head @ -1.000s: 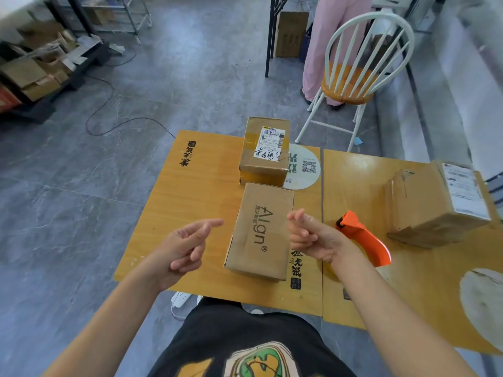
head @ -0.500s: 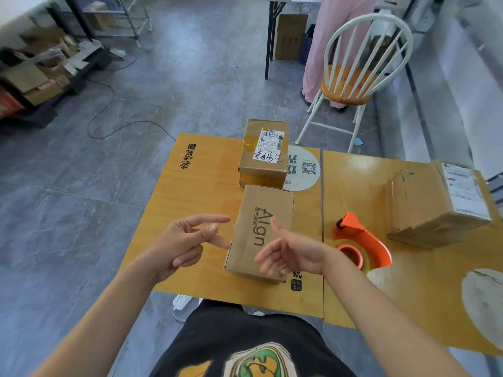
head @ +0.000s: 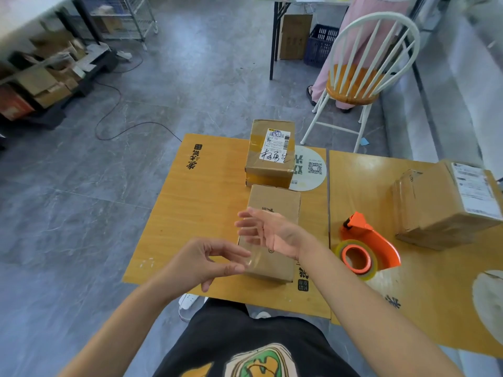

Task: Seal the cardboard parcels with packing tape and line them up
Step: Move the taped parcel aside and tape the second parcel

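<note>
A plain cardboard parcel (head: 275, 202) lies near the front of the yellow table (head: 201, 202). A second parcel (head: 269, 159) with a white label touches its far end. Both my hands hover over the near parcel. A faint clear strip of tape (head: 251, 254) seems to run between them. My left hand (head: 206, 261) pinches its lower end with thumb and forefinger. My right hand (head: 272, 229) is palm up with spread fingers at the strip's upper end. On the right table (head: 362, 180) are an orange tape dispenser (head: 367, 246) and a third, labelled parcel (head: 441, 208).
A white chair (head: 364, 63) with an orange seat stands beyond the tables, and a person in pink trousers (head: 356, 20) stands behind it. Shelves with cardboard (head: 46, 77) line the far left. A cable (head: 117, 118) runs over the grey floor.
My right hand moved left from beside the dispenser to above the near parcel and turned palm up. My left hand came right to meet it, thumb and forefinger closing.
</note>
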The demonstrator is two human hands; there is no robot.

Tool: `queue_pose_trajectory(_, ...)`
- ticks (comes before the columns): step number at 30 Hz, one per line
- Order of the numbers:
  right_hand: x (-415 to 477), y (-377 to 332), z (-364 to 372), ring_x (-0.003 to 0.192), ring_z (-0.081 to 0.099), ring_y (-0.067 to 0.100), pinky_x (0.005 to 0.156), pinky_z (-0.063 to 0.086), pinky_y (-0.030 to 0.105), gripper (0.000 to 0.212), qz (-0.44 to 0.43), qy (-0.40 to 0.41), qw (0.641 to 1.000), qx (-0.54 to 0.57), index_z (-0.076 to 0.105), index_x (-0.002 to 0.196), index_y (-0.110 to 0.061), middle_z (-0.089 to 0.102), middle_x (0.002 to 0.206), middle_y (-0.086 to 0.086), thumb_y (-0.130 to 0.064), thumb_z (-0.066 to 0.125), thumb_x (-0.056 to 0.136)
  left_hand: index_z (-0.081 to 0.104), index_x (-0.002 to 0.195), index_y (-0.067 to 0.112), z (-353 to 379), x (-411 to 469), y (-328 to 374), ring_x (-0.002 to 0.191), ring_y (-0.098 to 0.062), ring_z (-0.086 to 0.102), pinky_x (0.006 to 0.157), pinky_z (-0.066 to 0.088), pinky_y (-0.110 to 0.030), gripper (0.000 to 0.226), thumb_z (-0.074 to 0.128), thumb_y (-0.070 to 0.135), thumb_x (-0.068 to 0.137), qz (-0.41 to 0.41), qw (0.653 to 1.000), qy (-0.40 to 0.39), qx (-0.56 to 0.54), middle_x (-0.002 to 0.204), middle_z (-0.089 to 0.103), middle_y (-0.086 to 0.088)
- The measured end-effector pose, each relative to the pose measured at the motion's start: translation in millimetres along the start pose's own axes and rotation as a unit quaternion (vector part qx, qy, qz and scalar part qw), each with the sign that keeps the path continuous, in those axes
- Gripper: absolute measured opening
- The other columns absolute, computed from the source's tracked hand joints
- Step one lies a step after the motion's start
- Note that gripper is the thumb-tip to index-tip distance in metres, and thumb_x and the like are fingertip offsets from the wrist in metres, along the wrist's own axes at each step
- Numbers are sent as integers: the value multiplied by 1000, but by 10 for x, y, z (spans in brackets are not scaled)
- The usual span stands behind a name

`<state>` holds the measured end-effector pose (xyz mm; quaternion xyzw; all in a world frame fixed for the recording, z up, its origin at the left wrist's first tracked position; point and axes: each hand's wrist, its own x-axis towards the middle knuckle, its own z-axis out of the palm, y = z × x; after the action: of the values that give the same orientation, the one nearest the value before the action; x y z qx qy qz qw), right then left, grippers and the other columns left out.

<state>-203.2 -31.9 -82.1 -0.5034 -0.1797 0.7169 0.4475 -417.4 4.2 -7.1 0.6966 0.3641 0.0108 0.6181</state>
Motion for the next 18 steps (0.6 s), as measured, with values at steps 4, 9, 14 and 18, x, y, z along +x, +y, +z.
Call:
queue_pose_trajectory(4,-6,-12,-33,68,52,10,59,41,20,27,-6,30,999,17,66,99,-17,64,88,-1,-33,74,79,75,107,15,30,-23,-2,61,-19,68,71,59,-27,28,81,15,79,-19,999,-5,-47,99,77,-3)
queue_pose_trajectory(9,-57,-135,-200,46,30,5,40,29,15,54,32,16,999,25,61,100,-14,41,65,-6,-45,81,60,75,102,9,-31,-42,-127,94,-21,74,89,57,-25,26,82,9,77,-19,995,13,-92,98,77,-7)
queue_pose_trajectory(14,-129,-265,-233,43,24,5,43,18,15,56,41,-1,998,54,58,119,-12,36,57,-7,-44,67,75,76,89,3,-139,-40,-285,93,-33,72,80,59,-31,25,83,23,76,9,975,64,-214,97,74,-22)
queue_pose_trajectory(18,-96,-285,-200,56,42,6,48,39,14,28,-16,-2,989,150,59,116,-12,53,74,-3,-27,62,93,78,91,6,-147,56,-270,91,-31,73,79,59,-29,55,93,46,55,26,964,63,-256,98,73,-24)
